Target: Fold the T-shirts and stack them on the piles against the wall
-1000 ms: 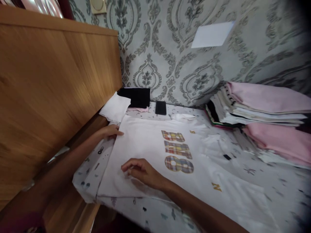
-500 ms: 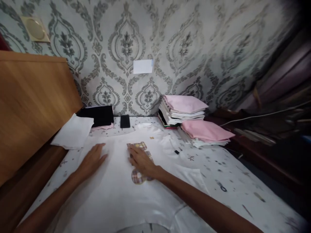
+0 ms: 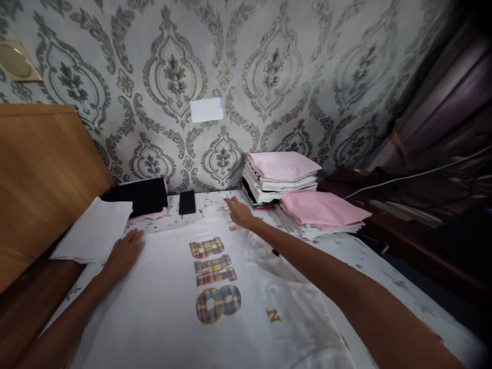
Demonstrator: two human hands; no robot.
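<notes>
A white T-shirt (image 3: 169,287) lies spread over the table, with plaid letters and a plaid figure edged in gold down its front. Small gold letters also show on it. My left hand (image 3: 123,252) rests flat on the shirt's left side, fingers stretched out, close to a folded white cloth (image 3: 94,228). At the far end, my right hand (image 3: 240,212) is at the shirt's collar, fingers drawn together on the fabric; the hand partly hides the collar.
Folded clothes (image 3: 282,177) with a pink one on top stand against the wall. A lower pile with a pink garment (image 3: 323,207) sits beside them. Black folded cloth (image 3: 138,196) and a black phone-like object (image 3: 187,202) lie at the back left. A wooden panel (image 3: 42,174) rises on the left.
My right hand has moved from the plaid print up to the collar, uncovering the print. My left hand has shifted outward to the shirt's left side. The view has turned slightly right.
</notes>
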